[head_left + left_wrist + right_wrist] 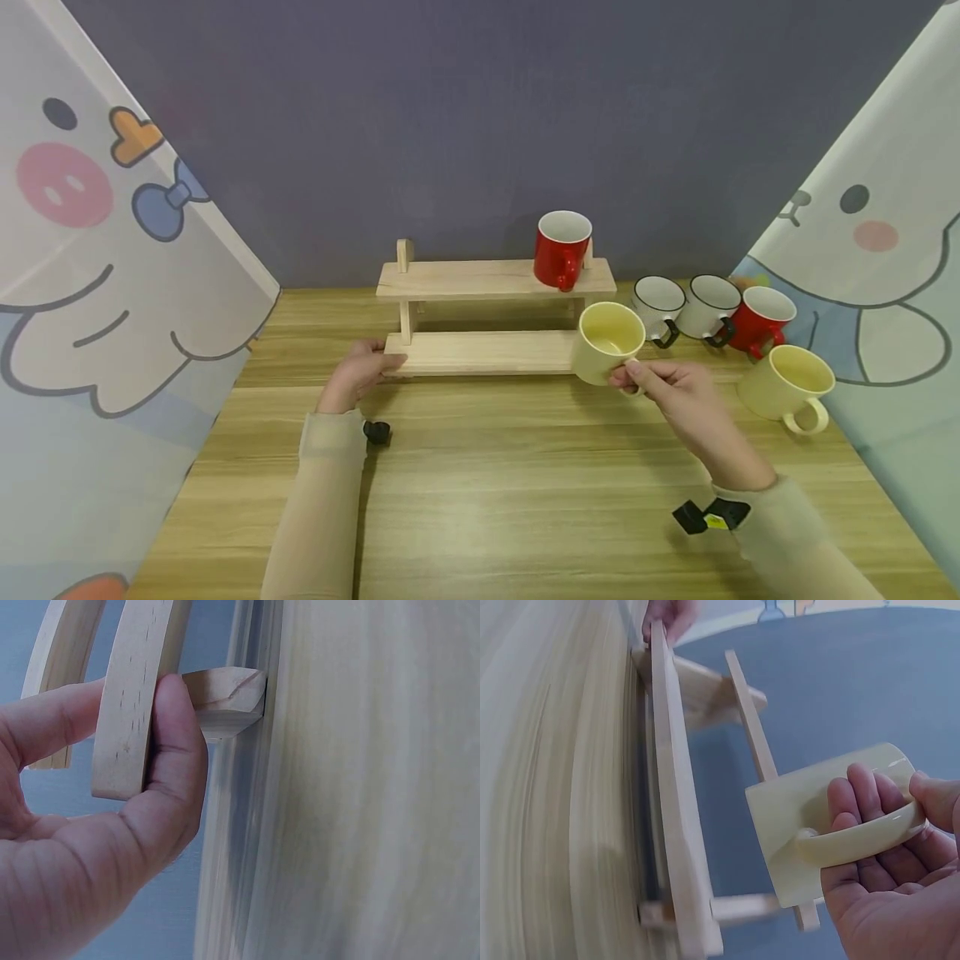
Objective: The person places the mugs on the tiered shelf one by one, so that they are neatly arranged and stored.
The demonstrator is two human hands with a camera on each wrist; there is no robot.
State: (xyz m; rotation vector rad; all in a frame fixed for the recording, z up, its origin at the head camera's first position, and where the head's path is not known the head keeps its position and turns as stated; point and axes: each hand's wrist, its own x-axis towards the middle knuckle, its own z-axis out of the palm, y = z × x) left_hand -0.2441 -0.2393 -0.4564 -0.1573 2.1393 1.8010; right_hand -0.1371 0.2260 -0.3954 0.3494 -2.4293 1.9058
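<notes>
My right hand (675,398) grips a pale yellow mug (600,354) by its handle, with fingers passing through the loop in the right wrist view (889,847). In the head view the mug appears upright at the right end of the lower shelf; the right wrist view shows it apart from that board. A two-tier wooden rack (480,354) stands against the back wall. At its left end my left hand (356,377) pinches the lower board (127,712) between thumb and fingers. On the upper shelf, toward the right, sits a red mug (558,254) with its handle facing front.
Right of the rack stand two white mugs with black handles (652,300) (708,300), a red mug (753,321) and another yellow mug (780,387). A dark wall (480,125) rises behind the table (480,483); cartoon-printed panels (97,292) flank both sides.
</notes>
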